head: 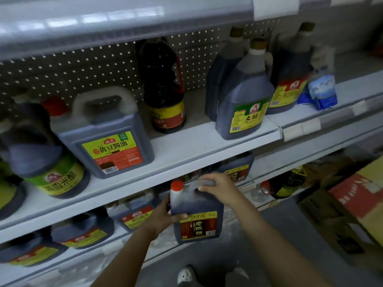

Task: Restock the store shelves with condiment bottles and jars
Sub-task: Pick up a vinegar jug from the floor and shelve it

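I hold a dark vinegar jug (196,220) with a red cap and a dark red-and-yellow label in front of the lower shelf. My right hand (217,186) grips its top handle. My left hand (163,214) grips the jug's left side, with the thumb across the front above the label. The jug hangs upright in the air, just below the front edge of the middle shelf (176,154).
The middle shelf carries a square soy sauce jug (107,135), a round dark bottle (165,100), several vinegar jugs (244,100) and a blue-white bag (322,90). More jugs (134,214) fill the lower shelf. Cardboard boxes (356,199) stand on the right. My shoes (186,274) show below.
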Tool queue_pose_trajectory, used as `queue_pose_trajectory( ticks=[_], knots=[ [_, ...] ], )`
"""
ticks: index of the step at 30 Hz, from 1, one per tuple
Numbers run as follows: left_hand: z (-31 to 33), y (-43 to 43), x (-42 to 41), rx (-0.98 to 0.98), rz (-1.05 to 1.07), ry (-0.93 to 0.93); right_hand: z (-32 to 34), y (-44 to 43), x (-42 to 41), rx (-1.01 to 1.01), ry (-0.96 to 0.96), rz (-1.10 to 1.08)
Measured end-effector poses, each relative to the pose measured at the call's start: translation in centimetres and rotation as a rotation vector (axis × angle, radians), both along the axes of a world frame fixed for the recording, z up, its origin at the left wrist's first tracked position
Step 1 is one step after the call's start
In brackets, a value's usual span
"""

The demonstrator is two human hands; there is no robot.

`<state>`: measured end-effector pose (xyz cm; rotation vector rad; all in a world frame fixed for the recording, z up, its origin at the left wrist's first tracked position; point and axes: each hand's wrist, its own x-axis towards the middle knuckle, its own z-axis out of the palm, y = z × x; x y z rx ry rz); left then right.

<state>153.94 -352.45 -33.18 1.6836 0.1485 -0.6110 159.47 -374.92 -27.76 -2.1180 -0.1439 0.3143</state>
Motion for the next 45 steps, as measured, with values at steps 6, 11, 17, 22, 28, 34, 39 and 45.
queue_pose_trajectory(
  ticks=[6,11,17,22,28,34,39,45],
  knots=[
    [-0.9,-0.5,1.3,0.007,0.033,-0.027,-0.6,-0.4,1.7,0.035,-0.037,0.077],
    [-0.5,-2.4,0.0,0.123,0.093,-0.079,-1.9,-2.1,1.4,0.112,-0.024,0.103],
    [-1.8,-4.8,-1.7,0.166,0.195,-0.123,-3.5,-4.0,2.0,0.127,-0.053,0.223],
    [-3.3,-5.0,-1.9,0.129,0.239,-0.117,-4.6,-3.9,2.7,0.134,-0.143,0.26],
    [-5.3,-3.4,-0.4,0.096,0.23,-0.173,-6.7,-2.8,3.8,0.128,-0.248,0.297],
    [-6.4,-2.5,1.7,0.024,0.292,-0.23,-7.2,-0.9,5.3,0.156,-0.3,0.275],
    [-5.5,-2.2,2.8,0.013,0.293,-0.237,-7.3,-0.6,7.0,0.125,-0.29,0.231],
    [-4.9,-1.9,4.4,0.063,0.356,-0.27,-6.1,-0.2,8.1,0.197,-0.242,0.196]
  ],
)
